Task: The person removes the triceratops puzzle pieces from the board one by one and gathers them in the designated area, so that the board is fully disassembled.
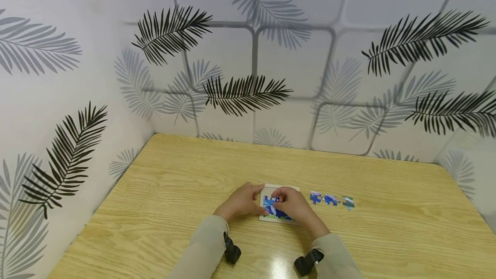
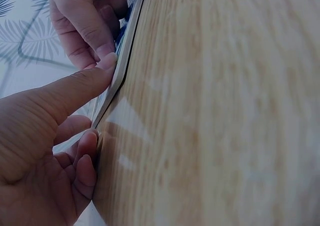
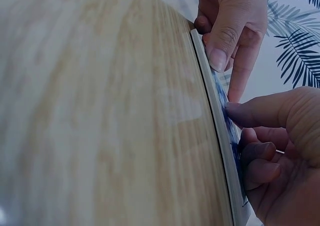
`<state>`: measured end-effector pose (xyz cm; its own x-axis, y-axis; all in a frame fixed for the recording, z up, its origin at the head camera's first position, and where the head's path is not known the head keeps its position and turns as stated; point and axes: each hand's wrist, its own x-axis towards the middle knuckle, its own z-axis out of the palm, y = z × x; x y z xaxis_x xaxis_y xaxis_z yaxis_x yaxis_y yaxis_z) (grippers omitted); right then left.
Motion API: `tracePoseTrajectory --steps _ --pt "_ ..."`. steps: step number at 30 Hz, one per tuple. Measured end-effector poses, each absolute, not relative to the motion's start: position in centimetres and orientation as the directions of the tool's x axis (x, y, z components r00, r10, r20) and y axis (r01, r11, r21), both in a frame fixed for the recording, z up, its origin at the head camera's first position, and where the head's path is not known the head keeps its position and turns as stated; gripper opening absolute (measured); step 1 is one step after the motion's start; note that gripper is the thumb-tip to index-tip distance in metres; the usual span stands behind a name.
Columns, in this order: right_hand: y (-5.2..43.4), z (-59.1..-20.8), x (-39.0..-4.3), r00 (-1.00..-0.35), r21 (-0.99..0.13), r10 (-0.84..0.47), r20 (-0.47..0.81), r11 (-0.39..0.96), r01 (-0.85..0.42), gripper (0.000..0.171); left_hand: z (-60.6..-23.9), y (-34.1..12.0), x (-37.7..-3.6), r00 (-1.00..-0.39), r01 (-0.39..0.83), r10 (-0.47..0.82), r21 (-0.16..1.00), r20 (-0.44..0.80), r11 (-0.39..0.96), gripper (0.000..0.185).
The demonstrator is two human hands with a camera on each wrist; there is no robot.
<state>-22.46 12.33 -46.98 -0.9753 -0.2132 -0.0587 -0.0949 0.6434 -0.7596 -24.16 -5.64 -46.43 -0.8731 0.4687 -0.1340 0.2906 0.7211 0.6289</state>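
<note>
We see the left hand gripping the left edge of the puzzle board on the table, probably for steadying it. The right hand bends its fingers above; whether they pinch anything, we cannot tell. Right of it lie loose pieces, perhaps for easy reach.
</note>
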Motion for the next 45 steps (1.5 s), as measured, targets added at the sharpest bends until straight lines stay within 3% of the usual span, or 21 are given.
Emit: tracePoseTrajectory --steps 8,28,34,45 --pt "12.4 -46.9 -22.5 -0.975 -0.762 -0.214 -0.052 0.64 -0.1 0.017 -46.4 -5.7 -24.3 -0.875 0.276 0.463 0.645 -0.138 0.713 0.084" --pt "12.5 -46.7 -22.7 -0.99 -0.876 -0.119 -0.07 0.483 0.004 0.006 -46.2 -5.5 -24.3 -0.877 0.277 0.46 0.637 -0.138 0.719 0.084" --pt "13.5 -46.8 -22.8 -0.994 -0.911 -0.069 -0.087 0.409 0.052 0.008 -46.2 -5.4 -24.1 -0.877 0.254 0.456 0.657 -0.153 0.71 0.085" --pt "16.5 -46.0 -22.3 -0.991 -0.911 0.014 -0.136 0.392 0.13 0.012 -46.2 -5.5 -23.9 -0.881 0.249 0.446 0.652 -0.154 0.716 0.086"
